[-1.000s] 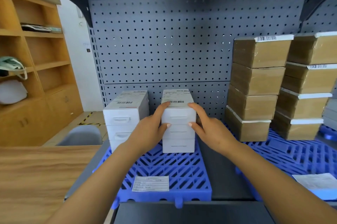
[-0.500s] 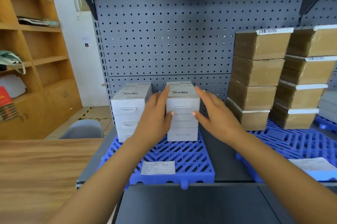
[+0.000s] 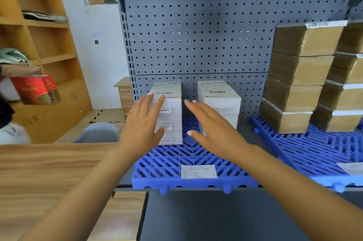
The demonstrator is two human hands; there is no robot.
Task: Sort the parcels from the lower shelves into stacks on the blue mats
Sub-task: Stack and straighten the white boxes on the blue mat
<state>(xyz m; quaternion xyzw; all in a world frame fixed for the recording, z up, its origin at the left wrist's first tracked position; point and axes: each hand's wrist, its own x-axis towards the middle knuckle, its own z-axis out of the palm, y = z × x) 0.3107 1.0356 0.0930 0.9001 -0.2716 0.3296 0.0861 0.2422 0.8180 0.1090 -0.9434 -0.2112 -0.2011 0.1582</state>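
Parcels: two stacks of white parcels, the left stack (image 3: 170,117) and the right stack (image 3: 222,101), stand side by side with a gap between them at the back of the near blue mat (image 3: 176,164), close to the grey pegboard (image 3: 196,34).
Left hand (image 3: 144,123): flat, fingers straight and spread, in front of the left stack. Its fingertips are at the upper front edge of the top parcel, but I cannot tell if they touch. It holds nothing.
Right hand (image 3: 213,125): flat, fingers straight, in front of the gap and the right stack, gripping nothing.
Brown parcels (image 3: 298,79): taller stacks on the right blue mat (image 3: 314,152), well apart from both hands.
Paper label (image 3: 198,171): flat on the front of the near blue mat.
Surroundings: wooden table (image 3: 39,172) at the left, wooden shelving (image 3: 49,44) behind it, and a red box (image 3: 37,89) at the left edge.
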